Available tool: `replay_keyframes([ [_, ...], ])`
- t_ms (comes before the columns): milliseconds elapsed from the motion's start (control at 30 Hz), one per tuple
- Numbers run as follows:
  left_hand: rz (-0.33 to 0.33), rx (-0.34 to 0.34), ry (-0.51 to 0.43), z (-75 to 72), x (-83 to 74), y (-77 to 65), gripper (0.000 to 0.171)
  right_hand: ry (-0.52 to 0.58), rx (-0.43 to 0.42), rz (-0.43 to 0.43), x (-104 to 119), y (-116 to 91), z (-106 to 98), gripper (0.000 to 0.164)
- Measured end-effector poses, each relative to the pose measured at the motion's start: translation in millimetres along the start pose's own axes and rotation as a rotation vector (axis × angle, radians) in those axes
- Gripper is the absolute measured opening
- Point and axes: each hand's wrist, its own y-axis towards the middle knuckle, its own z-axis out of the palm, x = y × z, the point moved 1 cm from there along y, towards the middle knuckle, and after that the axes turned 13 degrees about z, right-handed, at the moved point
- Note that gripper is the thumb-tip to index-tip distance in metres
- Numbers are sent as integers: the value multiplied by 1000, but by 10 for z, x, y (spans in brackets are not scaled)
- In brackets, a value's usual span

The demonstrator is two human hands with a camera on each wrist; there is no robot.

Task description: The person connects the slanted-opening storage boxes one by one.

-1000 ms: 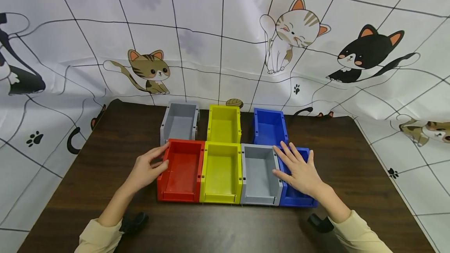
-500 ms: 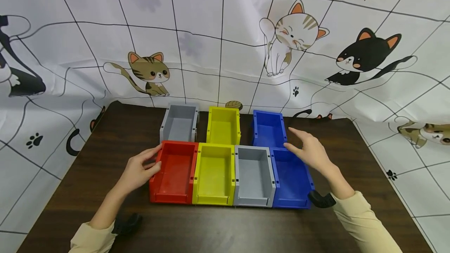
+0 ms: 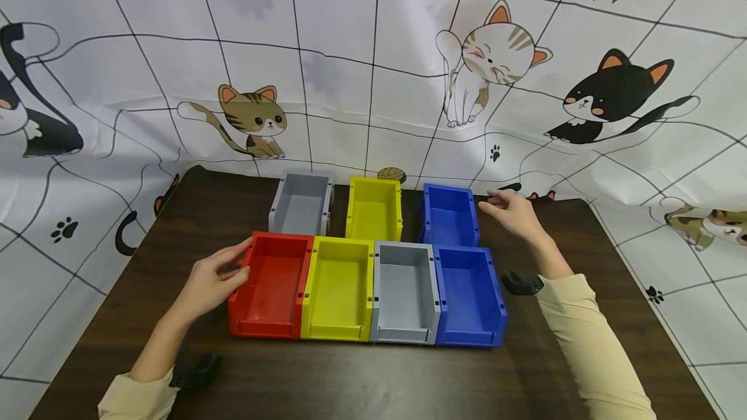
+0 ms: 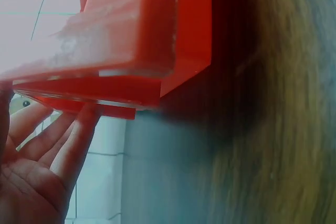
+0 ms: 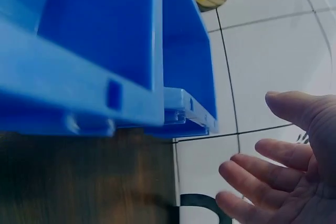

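A row of joined open-front storage bins stands across the table in the head view: red, yellow, grey and blue. My left hand holds the red bin by its left wall, with thumb and fingers at the rim. In the left wrist view the fingers reach the edge of the red bin. My right hand holds nothing and hovers right of the rear blue bin. Its fingers are loosely bent and apart from the bins in the right wrist view.
Behind the row stand a grey bin and a yellow bin, level with the rear blue one. Dark wood table shows in front and at both sides. A cat-print sheet hangs behind the table.
The front row has slid left with my left hand on the red bin. My right hand has lifted off the front blue bin and moved back to beside the rear blue bin.
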Motion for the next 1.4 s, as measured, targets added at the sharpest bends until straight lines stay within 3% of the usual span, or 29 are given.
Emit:
replay_keyframes([
  [267, -36, -7, 8, -113, 36, -63, 50, 151, 151, 134, -9, 197, 138, 54],
  [700, -72, -5, 31, -226, 56, -101, 50, 215, 178, 193, -44, 293, 322, 56],
  [1100, -80, 0, 25, -221, 75, -108, 50, 315, 146, 282, -88, 310, 378, 53],
  [1400, -96, 7, 20, -224, 88, -114, 50, 377, 31, 334, -125, 268, 368, 49],
])
